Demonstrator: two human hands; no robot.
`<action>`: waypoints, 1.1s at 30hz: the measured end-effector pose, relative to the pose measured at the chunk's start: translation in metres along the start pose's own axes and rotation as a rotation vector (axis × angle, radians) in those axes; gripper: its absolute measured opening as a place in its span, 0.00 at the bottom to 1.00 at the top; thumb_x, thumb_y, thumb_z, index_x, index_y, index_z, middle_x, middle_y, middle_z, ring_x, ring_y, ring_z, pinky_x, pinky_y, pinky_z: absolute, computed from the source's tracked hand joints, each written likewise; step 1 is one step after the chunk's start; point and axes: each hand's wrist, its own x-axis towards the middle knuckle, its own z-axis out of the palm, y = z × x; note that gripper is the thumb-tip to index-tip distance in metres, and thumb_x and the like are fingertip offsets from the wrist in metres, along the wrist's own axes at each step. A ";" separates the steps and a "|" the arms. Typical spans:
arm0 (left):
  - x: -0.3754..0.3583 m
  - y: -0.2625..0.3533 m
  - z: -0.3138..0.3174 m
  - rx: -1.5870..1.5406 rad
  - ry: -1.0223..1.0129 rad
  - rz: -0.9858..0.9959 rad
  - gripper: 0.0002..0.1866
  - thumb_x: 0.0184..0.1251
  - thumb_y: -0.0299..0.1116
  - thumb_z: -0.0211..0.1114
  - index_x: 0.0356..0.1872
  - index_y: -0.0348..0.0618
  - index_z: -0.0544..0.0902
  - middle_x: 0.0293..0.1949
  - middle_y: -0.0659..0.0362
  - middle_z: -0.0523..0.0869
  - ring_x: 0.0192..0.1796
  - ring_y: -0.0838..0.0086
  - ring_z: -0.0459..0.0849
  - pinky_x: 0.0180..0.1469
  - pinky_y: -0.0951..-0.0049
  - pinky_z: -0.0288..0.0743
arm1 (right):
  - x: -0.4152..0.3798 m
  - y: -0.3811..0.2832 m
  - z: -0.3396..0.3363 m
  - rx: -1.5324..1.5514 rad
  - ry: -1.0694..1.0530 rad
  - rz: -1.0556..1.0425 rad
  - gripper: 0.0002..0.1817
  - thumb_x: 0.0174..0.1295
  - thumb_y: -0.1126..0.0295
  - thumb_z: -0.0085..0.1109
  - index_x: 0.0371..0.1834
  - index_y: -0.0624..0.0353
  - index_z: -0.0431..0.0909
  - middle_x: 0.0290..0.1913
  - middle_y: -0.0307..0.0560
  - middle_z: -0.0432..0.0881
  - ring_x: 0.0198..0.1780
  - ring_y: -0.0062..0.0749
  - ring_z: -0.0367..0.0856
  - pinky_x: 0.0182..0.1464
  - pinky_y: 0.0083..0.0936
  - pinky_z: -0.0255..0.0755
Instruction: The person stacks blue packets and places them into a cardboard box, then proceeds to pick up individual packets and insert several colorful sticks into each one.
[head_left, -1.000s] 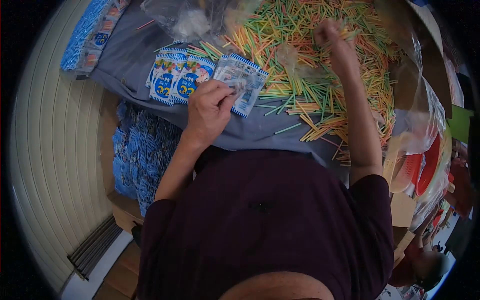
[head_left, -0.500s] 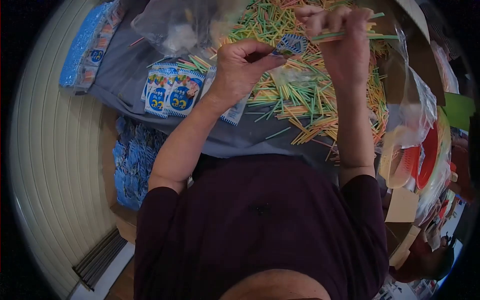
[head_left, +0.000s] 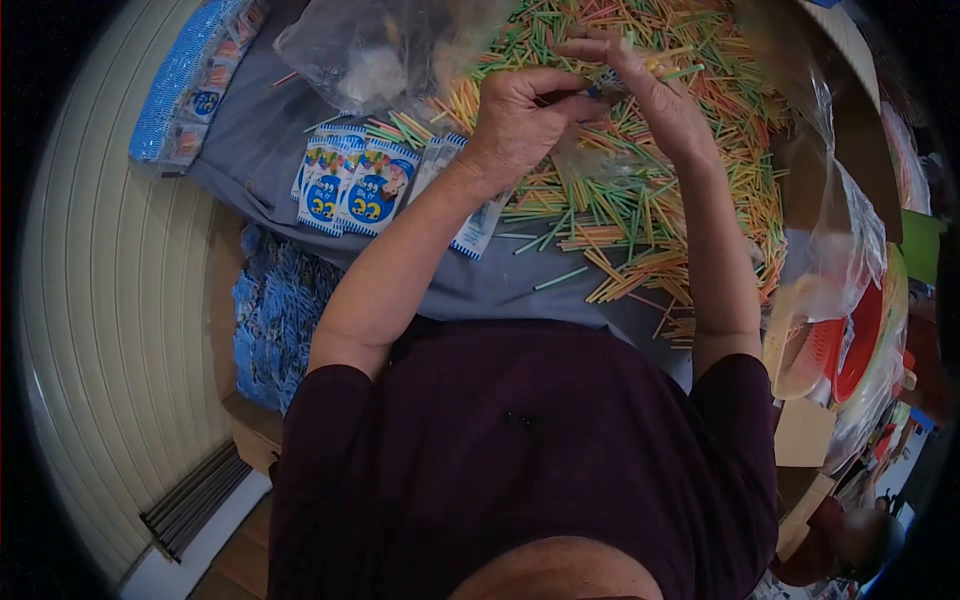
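A: Where was the left hand [head_left: 522, 122]?

B: Over the left part of the heap of coloured sticks [head_left: 620, 210]. Its thumb and fingers were pinched together on a small packet [head_left: 604, 84], held above the heap, with a bit of blue showing.

A: And the right hand [head_left: 660, 100]?

B: Also above the heap, close beside that packet, with some fingers stretched out. A few loose sticks [head_left: 684, 72] showed right at it, yellow and green, but I couldn't tell how firmly it gripped them, because the fingers hid the hold.

A: What lay around?

B: Printed packets [head_left: 372, 190] overlapped to the left of the heap, and silvery packets [head_left: 474, 236] lay between those and the heap, partly under the left forearm. A clear plastic bag [head_left: 370, 62] sat left of the heap's far part. A red tray [head_left: 862, 345] stood to the heap's right.
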 end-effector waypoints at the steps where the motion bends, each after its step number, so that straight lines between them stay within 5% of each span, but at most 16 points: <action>1: 0.002 -0.002 0.000 0.001 0.001 -0.001 0.08 0.59 0.24 0.74 0.39 0.33 0.89 0.32 0.60 0.90 0.35 0.84 0.84 0.38 0.82 0.78 | 0.000 -0.002 0.001 0.123 -0.024 0.041 0.32 0.77 0.43 0.33 0.63 0.55 0.78 0.62 0.47 0.78 0.62 0.35 0.74 0.62 0.34 0.68; 12: 0.021 -0.015 -0.009 -0.356 -0.135 -0.075 0.11 0.65 0.24 0.70 0.48 0.36 0.87 0.42 0.57 0.90 0.44 0.79 0.87 0.48 0.78 0.81 | 0.008 -0.020 0.005 0.234 0.198 0.010 0.26 0.77 0.50 0.40 0.66 0.55 0.76 0.58 0.45 0.80 0.58 0.29 0.76 0.57 0.30 0.72; 17: 0.017 -0.009 -0.018 -0.156 -0.096 -0.091 0.10 0.67 0.27 0.69 0.47 0.37 0.87 0.40 0.59 0.90 0.42 0.82 0.86 0.46 0.81 0.81 | 0.009 -0.028 0.007 0.231 0.313 -0.038 0.25 0.77 0.53 0.43 0.67 0.55 0.76 0.57 0.45 0.81 0.56 0.27 0.77 0.55 0.28 0.73; 20: 0.014 -0.021 -0.015 -0.239 -0.084 -0.045 0.09 0.69 0.28 0.67 0.46 0.37 0.88 0.39 0.61 0.90 0.41 0.83 0.86 0.44 0.82 0.80 | 0.000 -0.031 0.005 -0.062 0.002 0.044 0.21 0.75 0.62 0.51 0.66 0.57 0.76 0.51 0.45 0.84 0.50 0.26 0.80 0.53 0.26 0.74; 21: 0.011 -0.022 -0.018 -0.256 -0.053 -0.045 0.08 0.70 0.28 0.66 0.45 0.36 0.88 0.39 0.62 0.90 0.41 0.84 0.86 0.43 0.82 0.80 | -0.005 -0.016 0.005 0.005 0.043 0.044 0.14 0.72 0.67 0.57 0.53 0.64 0.83 0.49 0.50 0.86 0.50 0.32 0.84 0.53 0.26 0.75; 24: -0.004 -0.009 -0.024 -0.145 0.076 0.021 0.07 0.72 0.29 0.64 0.40 0.37 0.88 0.32 0.67 0.87 0.35 0.88 0.81 0.36 0.82 0.75 | -0.008 -0.010 0.012 0.000 0.193 -0.120 0.11 0.69 0.73 0.60 0.51 0.65 0.84 0.43 0.48 0.87 0.43 0.27 0.83 0.47 0.25 0.75; 29: -0.028 0.005 -0.033 0.030 0.054 -0.053 0.07 0.69 0.28 0.66 0.37 0.35 0.88 0.29 0.65 0.87 0.31 0.87 0.81 0.33 0.81 0.75 | -0.020 -0.020 0.021 -0.086 0.054 -0.069 0.10 0.64 0.79 0.62 0.48 0.68 0.84 0.38 0.47 0.88 0.41 0.25 0.85 0.43 0.24 0.77; 31: -0.038 0.021 -0.032 -0.070 0.006 -0.008 0.07 0.67 0.26 0.67 0.41 0.34 0.87 0.34 0.64 0.88 0.37 0.86 0.83 0.39 0.81 0.78 | -0.020 -0.013 0.026 0.178 0.155 -0.074 0.11 0.63 0.80 0.62 0.47 0.65 0.85 0.37 0.44 0.88 0.38 0.24 0.86 0.41 0.23 0.78; 33: -0.048 0.028 -0.036 -0.182 -0.054 -0.002 0.10 0.65 0.22 0.67 0.46 0.33 0.85 0.39 0.63 0.89 0.43 0.86 0.84 0.45 0.80 0.79 | -0.019 -0.025 0.037 0.113 0.228 -0.119 0.14 0.60 0.82 0.63 0.48 0.60 0.86 0.37 0.43 0.88 0.36 0.23 0.85 0.40 0.22 0.78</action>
